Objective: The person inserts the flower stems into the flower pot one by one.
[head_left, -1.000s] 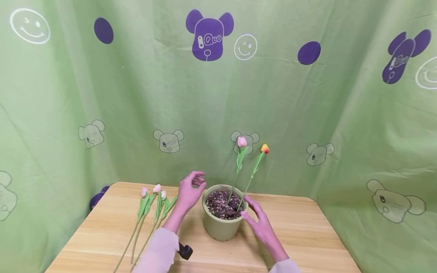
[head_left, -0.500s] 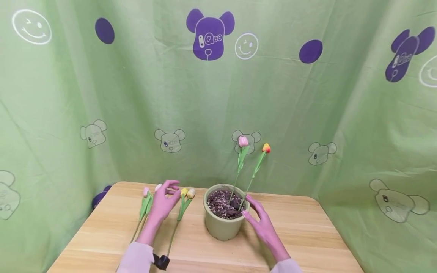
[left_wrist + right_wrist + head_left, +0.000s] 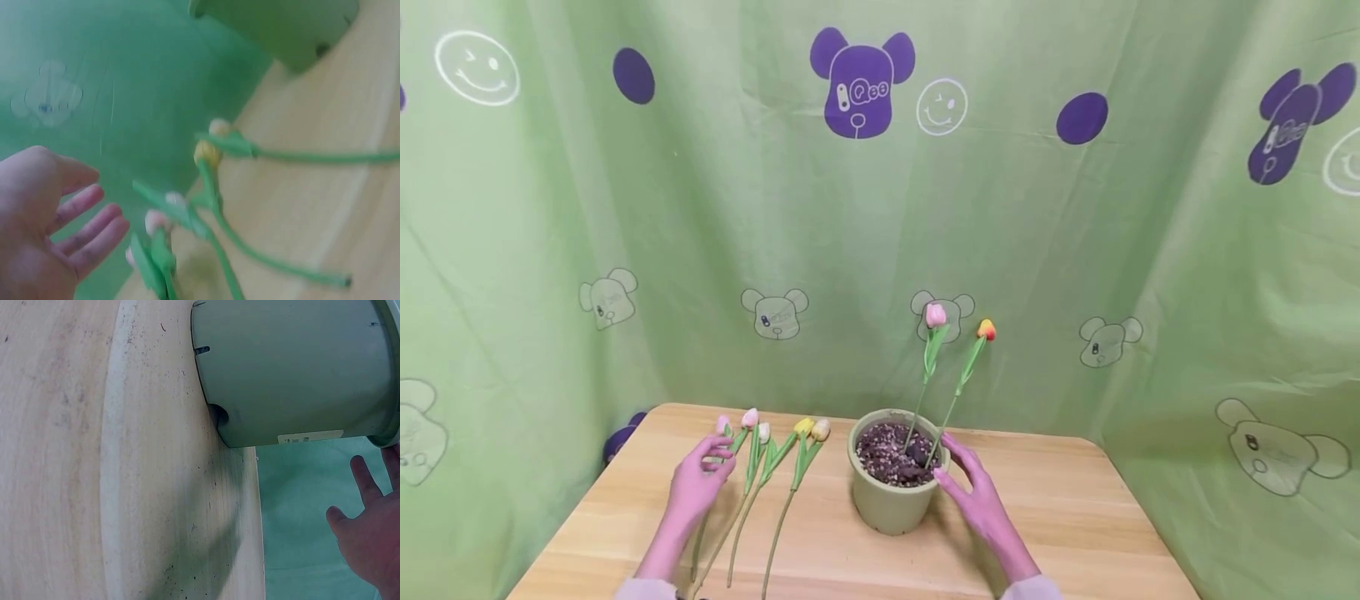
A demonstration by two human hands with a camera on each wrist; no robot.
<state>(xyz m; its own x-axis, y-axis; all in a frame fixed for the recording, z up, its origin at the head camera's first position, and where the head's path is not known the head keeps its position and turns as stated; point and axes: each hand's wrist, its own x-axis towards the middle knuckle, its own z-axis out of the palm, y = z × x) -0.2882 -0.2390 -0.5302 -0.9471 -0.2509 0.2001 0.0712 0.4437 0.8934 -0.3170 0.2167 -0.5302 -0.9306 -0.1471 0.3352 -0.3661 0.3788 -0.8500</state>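
Note:
In the head view my left hand (image 3: 696,483) is over the leftmost pink tulip (image 3: 723,424), its fingers loosely bent and holding nothing. To its right lie another pink tulip (image 3: 750,417), a white one (image 3: 763,432), a yellow one (image 3: 803,427) and a cream one (image 3: 821,430). My right hand (image 3: 988,508) rests at the right rim of a green flowerpot (image 3: 891,507), thumb and fingers spread along it. Out of the dark, pebbly soil (image 3: 883,458) in the pot rise a pink tulip (image 3: 935,315) and a red-and-yellow tulip (image 3: 987,331), both leaning right.
A wooden table (image 3: 1060,517) carries the pot and the loose tulips, their stems running toward the front edge. Behind and on both sides hangs a green curtain (image 3: 850,225) with purple bear prints. The pot wall (image 3: 300,369) bears a small label in the right wrist view.
My left hand has moved left from beside the pot, across the loose tulips, uncovering the yellow and cream ones. My right hand stays at the pot's rim.

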